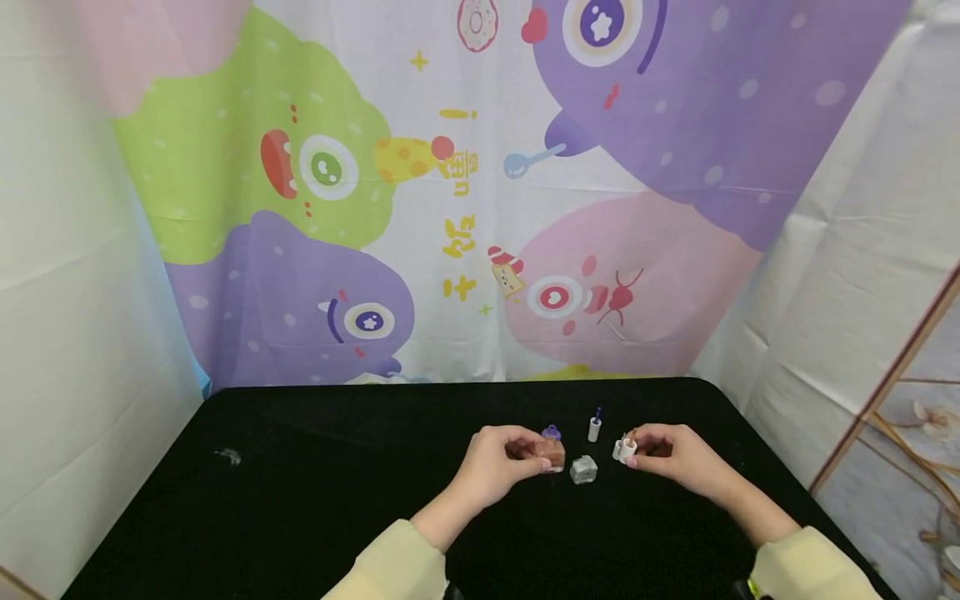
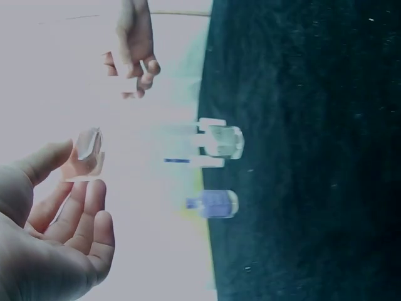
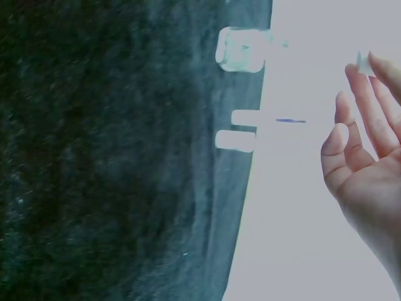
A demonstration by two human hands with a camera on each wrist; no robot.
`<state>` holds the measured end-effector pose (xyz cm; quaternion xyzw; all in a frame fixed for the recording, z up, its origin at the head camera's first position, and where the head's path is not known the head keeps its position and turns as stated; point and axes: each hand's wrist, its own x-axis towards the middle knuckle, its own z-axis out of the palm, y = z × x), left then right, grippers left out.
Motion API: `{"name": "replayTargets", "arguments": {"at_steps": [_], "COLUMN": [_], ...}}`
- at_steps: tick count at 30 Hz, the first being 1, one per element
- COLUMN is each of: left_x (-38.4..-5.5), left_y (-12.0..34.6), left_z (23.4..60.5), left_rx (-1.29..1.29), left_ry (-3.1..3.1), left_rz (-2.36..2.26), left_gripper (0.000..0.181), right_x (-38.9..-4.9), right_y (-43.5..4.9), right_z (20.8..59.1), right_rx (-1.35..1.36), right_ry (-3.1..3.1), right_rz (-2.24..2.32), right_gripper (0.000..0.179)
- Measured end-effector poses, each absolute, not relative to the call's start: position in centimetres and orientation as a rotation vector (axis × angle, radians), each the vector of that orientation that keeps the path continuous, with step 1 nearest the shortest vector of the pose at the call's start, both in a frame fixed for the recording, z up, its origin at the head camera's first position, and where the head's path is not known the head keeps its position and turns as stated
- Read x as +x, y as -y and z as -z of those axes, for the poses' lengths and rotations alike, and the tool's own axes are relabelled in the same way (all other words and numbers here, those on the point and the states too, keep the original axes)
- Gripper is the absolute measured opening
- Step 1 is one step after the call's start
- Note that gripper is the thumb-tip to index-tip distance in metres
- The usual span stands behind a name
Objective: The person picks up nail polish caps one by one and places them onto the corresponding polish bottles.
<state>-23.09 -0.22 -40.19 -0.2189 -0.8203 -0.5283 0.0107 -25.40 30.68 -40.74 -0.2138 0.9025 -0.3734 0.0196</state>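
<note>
My left hand (image 1: 501, 460) grips a small square nail polish bottle (image 1: 552, 454) of brownish-pink polish between thumb and fingertips; in the left wrist view the bottle (image 2: 86, 158) looks washed out. My right hand (image 1: 677, 454) pinches a white nail polish cap (image 1: 630, 449), with a brown brush pointing up from it. Close beside that cap is another white cap (image 3: 235, 141). Between the hands sits a clear-silver polish bottle (image 1: 583, 470). A third white cap (image 1: 594, 430) stands behind it, its purple brush upward. Partly hidden behind my left hand is a purple polish bottle (image 2: 217, 204).
All of this is on a black-covered table (image 1: 315, 500). A pale scrap (image 1: 228, 456) lies at its left side. Behind the table hangs a cartoon-printed curtain (image 1: 450, 333), with white cloth (image 1: 90, 292) at the left.
</note>
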Motion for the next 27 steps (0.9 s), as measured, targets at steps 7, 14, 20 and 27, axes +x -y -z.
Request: {"name": "replayTargets", "arguments": {"at_steps": [7,14,20,27], "left_x": [-22.6,-22.1,-21.4,-20.7], "left_y": [1.0,1.8,2.8,4.0], "left_z": [38.5,37.2,36.1,35.6], "left_rx": [-0.696,-0.737,-0.708,-0.632], "left_ry": [2.532,2.499,2.478,2.435], "left_rz": [1.625,1.593,1.549,1.576], "left_gripper": [0.020,0.021,0.023,0.026], "right_x": [-24.8,-24.0,-23.2,-22.0], "right_y": [-29.9,-29.0,-27.8,-26.1], "right_z": [39.2,37.6,36.1,34.8], "right_rx": [-0.638,-0.603,-0.526,-0.509], "right_ry": [-2.818,-2.884,-2.934,-2.934], "right_rz": [1.208,1.318,1.402,1.540], "right_gripper": [0.026,0.027,0.028,0.031]}}
